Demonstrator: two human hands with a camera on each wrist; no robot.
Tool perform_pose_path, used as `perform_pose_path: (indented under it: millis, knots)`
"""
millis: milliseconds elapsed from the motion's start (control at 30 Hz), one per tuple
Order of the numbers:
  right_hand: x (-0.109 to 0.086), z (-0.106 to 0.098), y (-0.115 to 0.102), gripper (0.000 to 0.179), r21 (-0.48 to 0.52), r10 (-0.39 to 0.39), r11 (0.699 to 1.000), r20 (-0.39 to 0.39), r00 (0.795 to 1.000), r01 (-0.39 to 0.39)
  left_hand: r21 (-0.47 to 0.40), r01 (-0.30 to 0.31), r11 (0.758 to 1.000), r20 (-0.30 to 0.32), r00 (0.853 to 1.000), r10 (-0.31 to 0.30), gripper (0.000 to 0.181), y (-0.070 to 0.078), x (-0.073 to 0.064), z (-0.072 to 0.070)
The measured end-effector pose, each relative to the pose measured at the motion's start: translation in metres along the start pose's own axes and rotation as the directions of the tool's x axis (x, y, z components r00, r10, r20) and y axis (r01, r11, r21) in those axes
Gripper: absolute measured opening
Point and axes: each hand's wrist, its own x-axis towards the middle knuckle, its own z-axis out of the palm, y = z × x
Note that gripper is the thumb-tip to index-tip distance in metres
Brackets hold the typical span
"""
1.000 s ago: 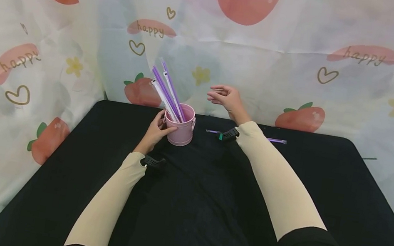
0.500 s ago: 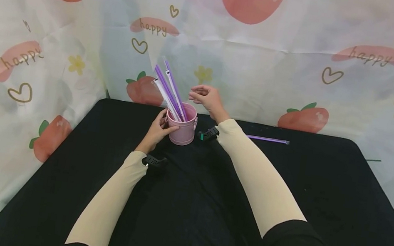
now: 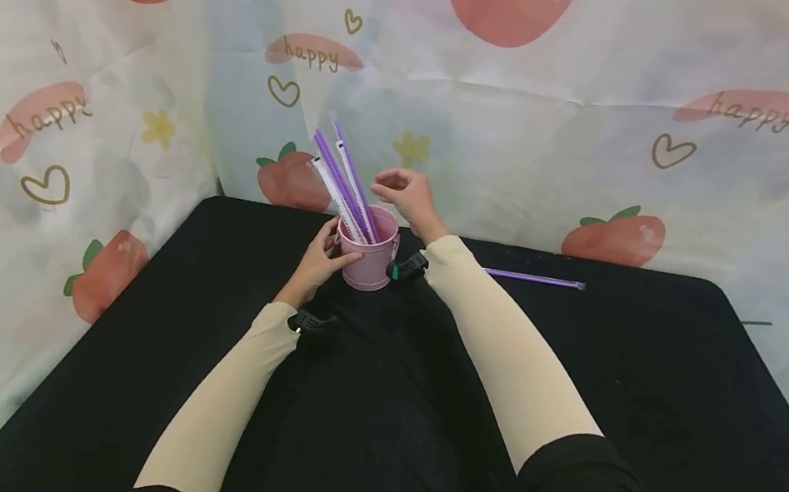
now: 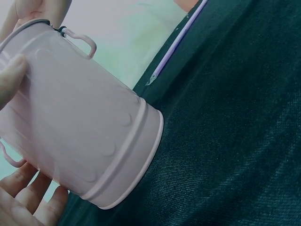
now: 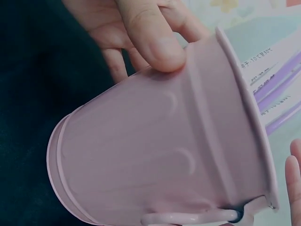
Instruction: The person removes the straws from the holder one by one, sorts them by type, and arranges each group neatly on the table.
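Observation:
A small pink metal bucket [image 3: 367, 269] with side handles stands near the back of the table. My left hand [image 3: 311, 268] grips it from the left, thumb on the near side, other fingers round the far side. Several long purple sticks [image 3: 344, 176] in clear wrappers with white printed strips lean left inside it. My right hand [image 3: 409, 198] is raised above the rim at the right, fingers loosely bent, with nothing visible between them. In the right wrist view, its fingertips [image 5: 294, 176] appear beside the bucket's mouth. One more purple stick [image 3: 534, 279] lies behind my right forearm, partly hidden by it.
The table [image 3: 367, 444] wears a black cloth. A printed curtain [image 3: 529, 147] with fruit and hearts hangs right behind its back edge and along the left. Each wrist carries a black strap [image 3: 311, 323].
My right hand has moved left from over the lying stick to above the bucket's rim. The left hand keeps its grip and the bucket stays put; the view has shifted slightly.

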Motion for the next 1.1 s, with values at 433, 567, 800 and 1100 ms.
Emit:
perform_pose_path:
  millis: [433, 567, 800, 1100]
  knots:
    - [-0.004, 0.011, 0.003, 0.037, -0.051, -0.011, 0.999, -0.006, 1.0, 0.01, 0.049, -0.027, 0.998, -0.026, 0.999, 0.029, 0.075, -0.018, 0.01, -0.001]
    - [-0.002, 0.015, 0.005, 0.036, -0.032, -0.011, 0.999, -0.009, 1.0, 0.011, 0.059, -0.035, 0.998, -0.031, 0.999, 0.037, 0.075, -0.02, 0.01, -0.001]
    - [-0.003, 0.019, 0.006, 0.033, -0.022, -0.009, 1.0, -0.017, 1.0, 0.009, 0.06, -0.019, 0.998, -0.03, 0.999, 0.021, 0.075, -0.018, 0.009, -0.001]
    - [-0.003, 0.022, 0.006, 0.029, -0.108, -0.005, 0.994, -0.018, 1.0, 0.003, 0.061, -0.024, 0.998, -0.021, 0.999, 0.026, 0.076, -0.022, 0.011, -0.002]
